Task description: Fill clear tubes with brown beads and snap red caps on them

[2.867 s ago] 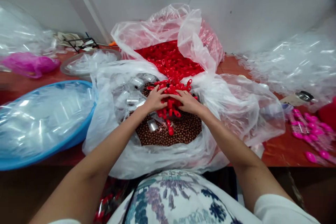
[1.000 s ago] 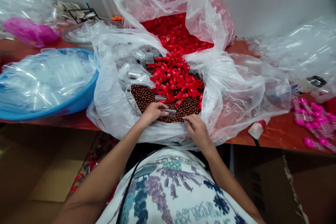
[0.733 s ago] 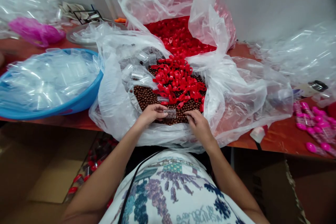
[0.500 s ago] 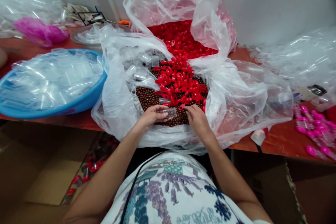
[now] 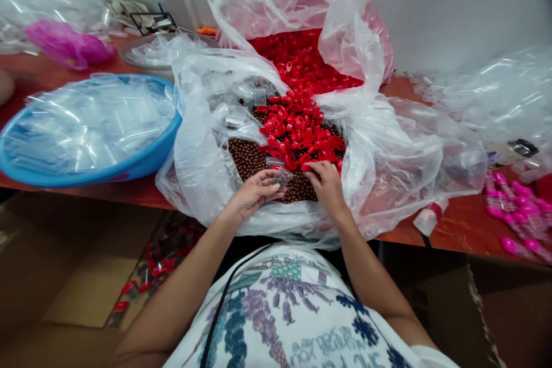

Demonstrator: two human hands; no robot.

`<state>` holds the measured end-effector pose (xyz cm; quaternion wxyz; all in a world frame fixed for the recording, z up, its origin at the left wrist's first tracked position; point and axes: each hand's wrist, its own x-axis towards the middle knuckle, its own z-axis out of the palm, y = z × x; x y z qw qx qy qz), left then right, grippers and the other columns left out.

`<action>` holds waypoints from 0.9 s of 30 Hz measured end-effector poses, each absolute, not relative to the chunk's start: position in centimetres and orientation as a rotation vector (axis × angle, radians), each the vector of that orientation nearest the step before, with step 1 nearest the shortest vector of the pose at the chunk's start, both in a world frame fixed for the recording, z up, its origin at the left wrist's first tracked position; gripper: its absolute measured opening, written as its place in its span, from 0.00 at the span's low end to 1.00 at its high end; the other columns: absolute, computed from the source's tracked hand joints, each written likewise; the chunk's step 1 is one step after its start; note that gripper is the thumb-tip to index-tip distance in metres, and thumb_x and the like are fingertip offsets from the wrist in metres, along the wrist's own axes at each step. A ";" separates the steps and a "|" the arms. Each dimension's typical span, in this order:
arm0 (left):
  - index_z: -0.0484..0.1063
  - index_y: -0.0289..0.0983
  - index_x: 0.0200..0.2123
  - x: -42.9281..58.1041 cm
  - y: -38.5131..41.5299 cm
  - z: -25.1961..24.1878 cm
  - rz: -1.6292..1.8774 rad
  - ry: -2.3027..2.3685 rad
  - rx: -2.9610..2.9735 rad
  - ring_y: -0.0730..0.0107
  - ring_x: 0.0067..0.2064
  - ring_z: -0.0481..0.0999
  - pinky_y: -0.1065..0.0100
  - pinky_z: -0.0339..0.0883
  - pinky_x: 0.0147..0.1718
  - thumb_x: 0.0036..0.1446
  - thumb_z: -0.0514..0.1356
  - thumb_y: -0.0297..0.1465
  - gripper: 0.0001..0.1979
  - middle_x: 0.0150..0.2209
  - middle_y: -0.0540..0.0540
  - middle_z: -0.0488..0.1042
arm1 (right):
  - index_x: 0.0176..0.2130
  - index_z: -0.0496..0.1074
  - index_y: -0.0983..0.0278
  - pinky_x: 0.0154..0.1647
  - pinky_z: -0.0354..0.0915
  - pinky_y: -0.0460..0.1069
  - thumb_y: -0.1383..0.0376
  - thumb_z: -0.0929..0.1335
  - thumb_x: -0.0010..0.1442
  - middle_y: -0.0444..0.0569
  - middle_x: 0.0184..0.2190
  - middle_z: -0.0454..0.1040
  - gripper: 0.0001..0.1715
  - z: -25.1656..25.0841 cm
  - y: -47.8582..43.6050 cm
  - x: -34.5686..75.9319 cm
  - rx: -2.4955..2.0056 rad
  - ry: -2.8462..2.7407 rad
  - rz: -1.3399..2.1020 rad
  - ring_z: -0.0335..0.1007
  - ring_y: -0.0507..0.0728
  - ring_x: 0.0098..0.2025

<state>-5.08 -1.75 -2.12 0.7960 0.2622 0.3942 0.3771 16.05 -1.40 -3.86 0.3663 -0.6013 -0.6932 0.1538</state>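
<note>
My left hand (image 5: 257, 192) is closed on a small clear plastic tube (image 5: 282, 177), which it holds tilted over the brown beads (image 5: 246, 159). Fingers of my right hand (image 5: 326, 183) pinch a red plastic cap (image 5: 306, 167) at the near edge of a heap of red caps (image 5: 297, 129). Beads, caps and several clear tubes (image 5: 235, 118) lie together inside an opened white plastic bag (image 5: 190, 144). Another clear tube (image 5: 275, 161) rests on the beads just beyond my left hand.
A blue basin (image 5: 142, 169) full of clear tubes stands on the left. Behind is a bag of red caps (image 5: 297, 57). Pink-capped tubes (image 5: 524, 204) lie on the right of the red table (image 5: 466, 224). Below left, a cardboard box (image 5: 73, 282) contains red-capped tubes.
My left hand has tipped the clear tube to a steeper angle. The right hand has risen a little and now has a red cap between its fingertips. The view has shifted slightly.
</note>
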 end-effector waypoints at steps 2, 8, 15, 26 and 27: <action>0.69 0.35 0.46 -4.8 -1.9 -2.0 0.808 0.795 0.542 0.62 0.41 0.78 0.66 0.74 0.40 0.47 0.63 0.18 0.22 0.43 0.42 0.76 | 0.42 0.72 0.60 0.44 0.65 0.51 0.59 0.66 0.58 0.48 0.39 0.71 0.13 -3.6 -2.2 16.0 -1.457 -1.533 0.634 0.66 0.55 0.40; 0.70 0.34 0.44 -3.9 -2.2 -2.1 0.758 0.787 0.547 0.61 0.41 0.78 0.64 0.73 0.41 0.47 0.64 0.20 0.19 0.43 0.41 0.76 | 0.38 0.67 0.61 0.22 0.66 0.44 0.53 0.69 0.52 0.44 0.33 0.74 0.18 -3.6 -2.9 15.6 -1.240 -0.964 1.290 0.70 0.53 0.32; 0.70 0.34 0.43 -3.5 -2.7 -2.4 0.767 0.814 0.607 0.62 0.40 0.78 0.64 0.73 0.41 0.46 0.66 0.23 0.18 0.42 0.41 0.76 | 0.39 0.66 0.61 0.18 0.64 0.41 0.55 0.73 0.46 0.41 0.27 0.73 0.22 -3.3 -3.0 15.7 -1.173 -0.784 1.460 0.71 0.50 0.25; 0.70 0.33 0.44 -3.6 -3.1 -2.9 0.764 0.830 0.625 0.64 0.40 0.78 0.64 0.72 0.41 0.46 0.66 0.24 0.19 0.40 0.41 0.77 | 0.42 0.72 0.61 0.42 0.66 0.48 0.60 0.71 0.50 0.45 0.38 0.75 0.18 -3.1 -3.3 15.7 -1.287 -1.265 1.103 0.70 0.53 0.40; 0.69 0.33 0.44 -3.6 -3.2 -3.0 0.764 0.830 0.625 0.63 0.40 0.78 0.64 0.72 0.42 0.46 0.66 0.25 0.19 0.40 0.41 0.77 | 0.43 0.72 0.61 0.44 0.66 0.50 0.60 0.70 0.51 0.45 0.39 0.75 0.18 -3.1 -3.3 15.7 -1.300 -1.305 1.060 0.70 0.54 0.41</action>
